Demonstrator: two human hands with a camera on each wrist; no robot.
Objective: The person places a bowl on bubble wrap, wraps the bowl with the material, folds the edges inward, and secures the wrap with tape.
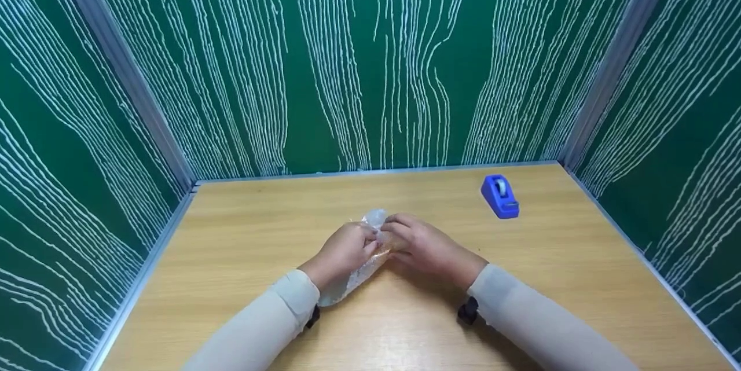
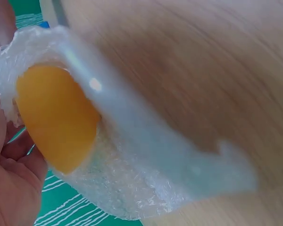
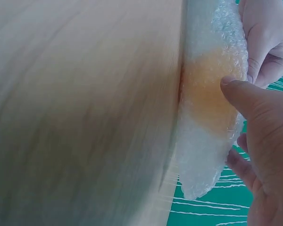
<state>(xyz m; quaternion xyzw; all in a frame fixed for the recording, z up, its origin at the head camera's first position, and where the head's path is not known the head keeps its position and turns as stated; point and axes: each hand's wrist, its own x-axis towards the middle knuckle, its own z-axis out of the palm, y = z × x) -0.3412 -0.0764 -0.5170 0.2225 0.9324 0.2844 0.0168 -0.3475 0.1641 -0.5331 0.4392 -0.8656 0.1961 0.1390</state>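
A sheet of clear bubble wrap [image 1: 360,278] is folded around a smooth, rounded orange-yellow object [image 2: 59,117], whose kind I cannot tell. In the left wrist view the wrap gapes and bares one face of that object; in the right wrist view its colour shows blurred through the bubbles. My left hand [image 1: 347,245] grips the wrap's edge on the left side, close over the table. From the other side my right hand [image 1: 431,248] holds the bundle, its thumb [image 3: 240,92] on the wrap over the orange-yellow object and its fingers partly hidden behind.
A blue tape dispenser [image 1: 499,200] with a roll in it stands toward the back right of the wooden table [image 1: 249,278]. Green panels [image 1: 324,70] with wavy white lines enclose the table at the back and both sides, joined by grey metal posts [image 1: 124,64].
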